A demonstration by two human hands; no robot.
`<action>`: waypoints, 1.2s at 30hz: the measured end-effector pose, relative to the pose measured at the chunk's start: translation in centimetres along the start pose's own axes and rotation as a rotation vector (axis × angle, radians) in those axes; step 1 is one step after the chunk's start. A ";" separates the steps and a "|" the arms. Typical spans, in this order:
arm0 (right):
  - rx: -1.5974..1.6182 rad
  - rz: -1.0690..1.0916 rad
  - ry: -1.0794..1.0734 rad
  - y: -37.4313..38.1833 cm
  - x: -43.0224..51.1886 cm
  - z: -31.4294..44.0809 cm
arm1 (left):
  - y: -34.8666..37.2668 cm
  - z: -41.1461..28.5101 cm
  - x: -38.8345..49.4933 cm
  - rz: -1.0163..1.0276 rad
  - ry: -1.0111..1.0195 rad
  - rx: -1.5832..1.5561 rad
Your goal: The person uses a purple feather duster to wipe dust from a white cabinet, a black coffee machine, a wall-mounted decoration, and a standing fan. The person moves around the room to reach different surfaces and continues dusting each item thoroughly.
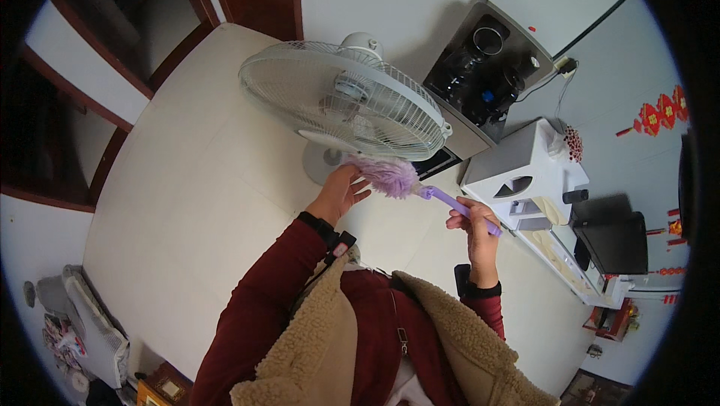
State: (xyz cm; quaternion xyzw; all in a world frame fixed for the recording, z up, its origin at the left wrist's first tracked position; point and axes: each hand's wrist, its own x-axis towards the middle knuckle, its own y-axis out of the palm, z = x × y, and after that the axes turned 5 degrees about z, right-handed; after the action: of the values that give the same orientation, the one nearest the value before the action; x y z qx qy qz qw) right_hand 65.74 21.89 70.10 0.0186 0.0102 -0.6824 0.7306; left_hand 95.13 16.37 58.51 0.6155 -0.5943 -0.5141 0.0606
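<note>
My right hand (477,223) grips the purple plastic handle (458,203) of a fluffy duster. The duster's lilac head (391,176) points left, right under the lower front rim of a white pedestal fan (349,102). At the far end of the fluff is my left hand (340,192), its fingers apart and its fingertips touching or very near the fibres. Part of that contact is hidden by the fluff. Through the fan's wire guard the blades and hub show. Its round base (322,163) stands on the floor, partly covered by the guard and my left hand.
Behind the fan to the right stands a drinks cabinet (486,60) with dark glass vessels, plugged into the wall. A white TV stand (506,167) and a television (613,243) line the right side. Doorways open at left; a cushioned seat (93,321) is lower left.
</note>
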 end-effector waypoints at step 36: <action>0.376 0.008 -0.146 -7.0 9.1 5.6 | 8.2 -4.1 -5.8 0.319 0.018 0.771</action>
State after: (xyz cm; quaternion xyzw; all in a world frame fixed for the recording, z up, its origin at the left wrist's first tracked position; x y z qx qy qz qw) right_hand 59.27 12.16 75.26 0.1054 -0.1704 -0.6691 0.7156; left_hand 93.93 16.43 69.34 0.4978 -0.8306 -0.2326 -0.0903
